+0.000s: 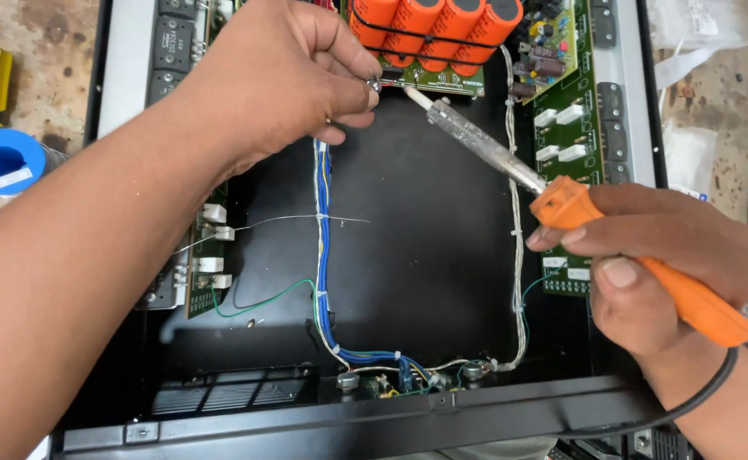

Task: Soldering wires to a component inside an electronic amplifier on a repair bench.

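2 bare hands work over a large black metal chassis [408,170] lying open on a stained worktop [33,94]. Green circuit boards [574,85] line its sides, and 4 orange cylindrical capacitors [434,30] sit at the far end. The right hand [647,264] is wrapped around an orange-handled soldering iron [561,204], tip aimed beneath the capacitors. The left hand [280,72] has fingers pressed together, pinching a thin silver solder wire [272,223] just beside the tip.

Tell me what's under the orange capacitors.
The orange capacitors sit on a green circuit board, its front edge showing beneath them. The board's surface beneath them is covered, so its parts and solder points cannot be seen.
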